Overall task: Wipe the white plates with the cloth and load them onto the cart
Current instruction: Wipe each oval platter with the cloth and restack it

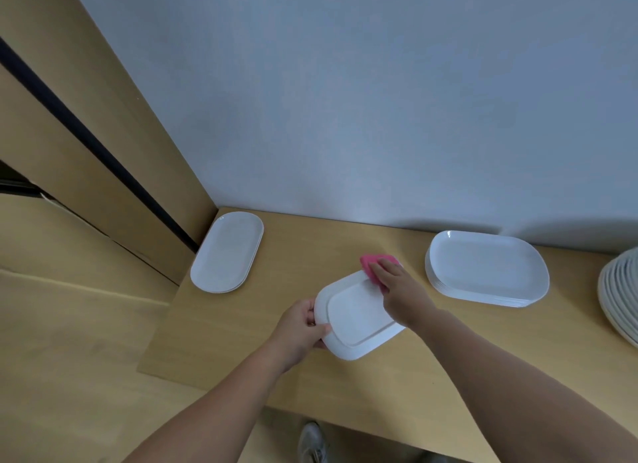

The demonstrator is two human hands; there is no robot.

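A white rounded-rectangular plate (pixel 355 319) is held tilted above the wooden counter (pixel 283 366), its underside facing me. My left hand (pixel 303 328) grips the plate's left edge, thumb on top. My right hand (pixel 397 283) presses a pink cloth (pixel 374 262) onto the plate's far edge, fingers curled over the cloth. No cart is in view.
A small stack of oval white plates (pixel 226 252) lies at the counter's back left by a wooden panel. A taller stack of rectangular white plates (pixel 486 269) sits at the right. Another pile of plates (pixel 621 293) shows at the right edge. A shoe (pixel 312 442) is below the counter.
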